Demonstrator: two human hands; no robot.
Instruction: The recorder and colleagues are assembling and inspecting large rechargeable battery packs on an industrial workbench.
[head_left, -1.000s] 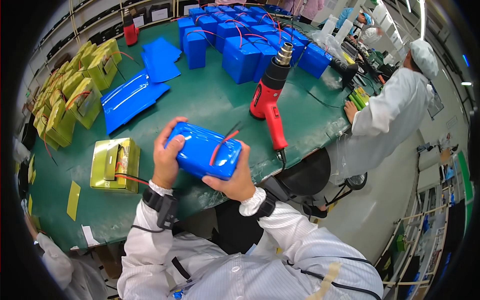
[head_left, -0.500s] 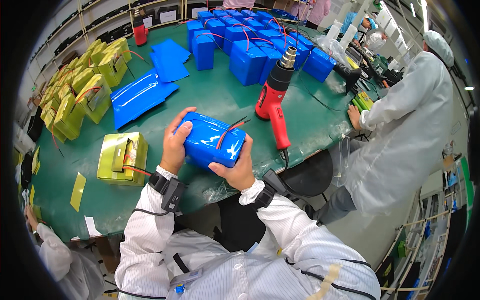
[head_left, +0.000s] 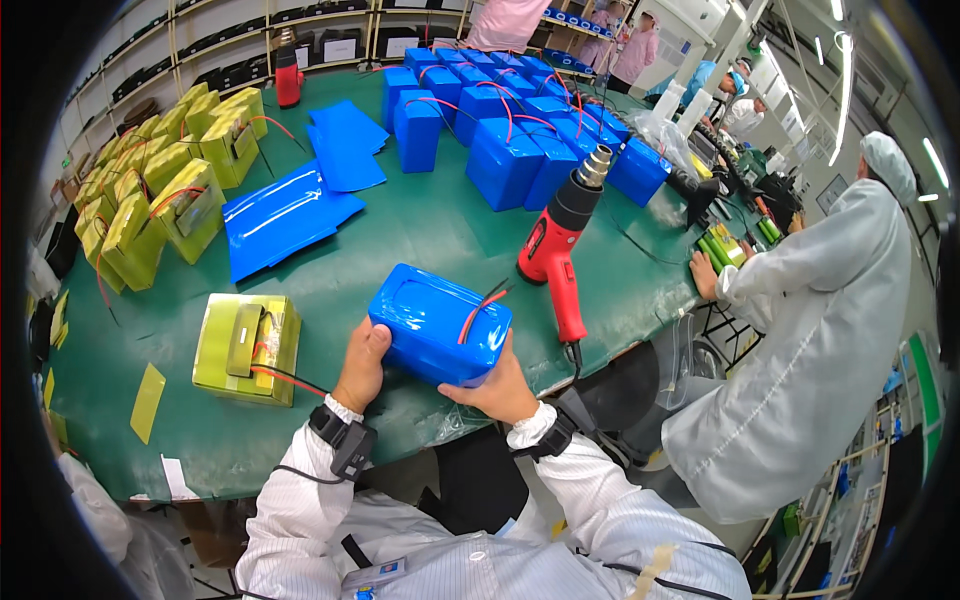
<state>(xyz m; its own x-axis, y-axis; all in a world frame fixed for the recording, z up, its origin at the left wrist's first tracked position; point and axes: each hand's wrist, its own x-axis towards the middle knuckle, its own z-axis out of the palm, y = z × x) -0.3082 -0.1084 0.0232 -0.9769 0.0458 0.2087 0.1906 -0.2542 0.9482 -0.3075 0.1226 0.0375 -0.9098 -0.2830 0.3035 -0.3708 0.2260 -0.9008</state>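
Between my two hands is a battery pack in glossy blue wrap (head_left: 430,318), with a red and a black wire coming out of its right end. My left hand (head_left: 362,362) presses against its left end, thumb near the top edge. My right hand (head_left: 500,385) is curled round the right end, its thumb along the near side; some fingers are hidden behind the pack. A red heat gun (head_left: 552,262) stands upright just right of the pack, nozzle up. Left of my hands sits a yellow-wrapped battery pack (head_left: 245,350) with red and black wires.
Flat blue wrap sleeves (head_left: 285,222) lie beyond my hands. Rows of yellow packs (head_left: 135,235) fill the far left, finished-looking blue packs (head_left: 505,165) the far middle. A second heat gun (head_left: 288,75) stands at the back. At right, a co-worker in a white coat (head_left: 800,330) handles green cells (head_left: 722,248).
The blue pack and both hands sit lower in the view, as does most of the table. The co-worker at right has shifted a little. Both hands still hold the pack.
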